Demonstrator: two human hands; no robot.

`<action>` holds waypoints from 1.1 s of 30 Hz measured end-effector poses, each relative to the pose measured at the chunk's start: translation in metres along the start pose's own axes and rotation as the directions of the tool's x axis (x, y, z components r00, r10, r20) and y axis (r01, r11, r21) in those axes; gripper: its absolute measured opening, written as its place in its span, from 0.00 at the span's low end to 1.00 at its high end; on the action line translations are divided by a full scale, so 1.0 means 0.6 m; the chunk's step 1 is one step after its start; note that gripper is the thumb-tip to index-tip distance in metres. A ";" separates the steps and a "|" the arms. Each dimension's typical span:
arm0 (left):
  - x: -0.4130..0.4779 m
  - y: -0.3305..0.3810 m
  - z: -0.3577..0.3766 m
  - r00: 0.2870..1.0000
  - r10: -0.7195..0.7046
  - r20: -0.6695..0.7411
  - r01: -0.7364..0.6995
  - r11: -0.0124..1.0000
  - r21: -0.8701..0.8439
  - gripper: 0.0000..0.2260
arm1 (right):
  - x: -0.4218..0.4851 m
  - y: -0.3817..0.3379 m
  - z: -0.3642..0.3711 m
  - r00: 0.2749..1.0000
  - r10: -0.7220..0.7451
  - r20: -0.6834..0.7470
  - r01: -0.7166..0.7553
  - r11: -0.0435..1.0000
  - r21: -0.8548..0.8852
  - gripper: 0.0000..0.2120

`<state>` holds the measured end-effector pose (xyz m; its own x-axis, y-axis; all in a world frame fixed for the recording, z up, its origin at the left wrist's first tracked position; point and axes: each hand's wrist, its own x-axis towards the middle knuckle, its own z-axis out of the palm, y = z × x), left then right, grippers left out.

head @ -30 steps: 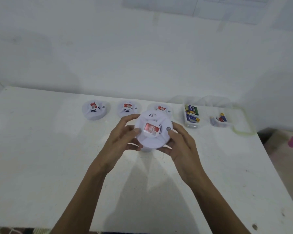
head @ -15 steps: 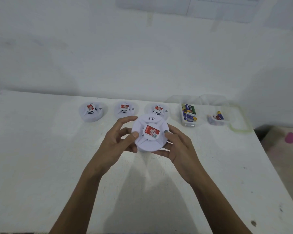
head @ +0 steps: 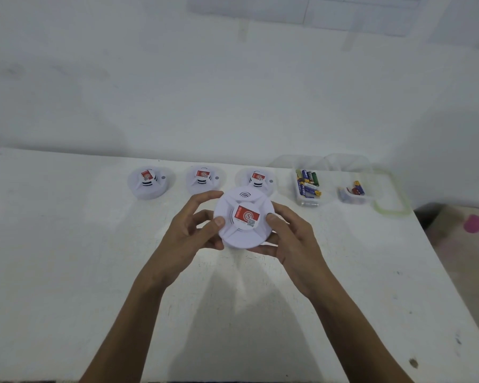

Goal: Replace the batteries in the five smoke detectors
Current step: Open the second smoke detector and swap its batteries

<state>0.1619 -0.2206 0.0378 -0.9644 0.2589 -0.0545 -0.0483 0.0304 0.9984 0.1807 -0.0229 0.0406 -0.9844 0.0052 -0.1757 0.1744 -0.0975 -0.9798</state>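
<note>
Over the white table (head: 67,258), the held smoke detector (head: 244,219) has been tilted further toward the camera.
Its rim is gripped by the left hand (head: 188,237) and right hand (head: 296,241); three detectors (head: 202,179) and a battery box (head: 306,189) are ranged behind it.

plain indoor work spot, can't tell if home or workshop. white painted tabletop (head: 53,272), scuffed & spotted, sits right up vs a bare white wall (head: 122,78). paper sheets (head: 246,9) taped high on the wall w/ strips. along the tabletop's far edge: row of 3 smoke detectors (head: 203,179), then 2 clear plastic tubs (head: 306,201) w/ batteries (head: 307,182) toward the far right corner. past the right edge, beige floor (head: 454,244) w/ a pink spot (head: 473,223).
</note>
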 end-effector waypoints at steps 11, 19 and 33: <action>-0.003 -0.002 -0.003 1.000 0.013 0.014 -0.013 1.000 -0.007 0.20 | 0.000 0.006 0.000 1.000 0.003 0.005 -0.003 1.000 -0.008 0.17; -0.003 -0.002 -0.003 1.000 0.018 0.017 -0.017 1.000 -0.014 0.20 | 0.001 0.006 0.000 1.000 0.016 0.005 -0.016 1.000 0.000 0.18; -0.002 -0.005 -0.006 1.000 0.011 0.023 -0.011 0.999 -0.031 0.19 | 0.003 0.009 0.001 1.000 0.020 0.008 -0.020 1.000 -0.003 0.18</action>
<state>0.1624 -0.2244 0.0352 -0.9587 0.2811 -0.0437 -0.0463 -0.0025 0.9989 0.1797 -0.0241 0.0351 -0.9808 -0.0051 -0.1947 0.1943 -0.0948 -0.9764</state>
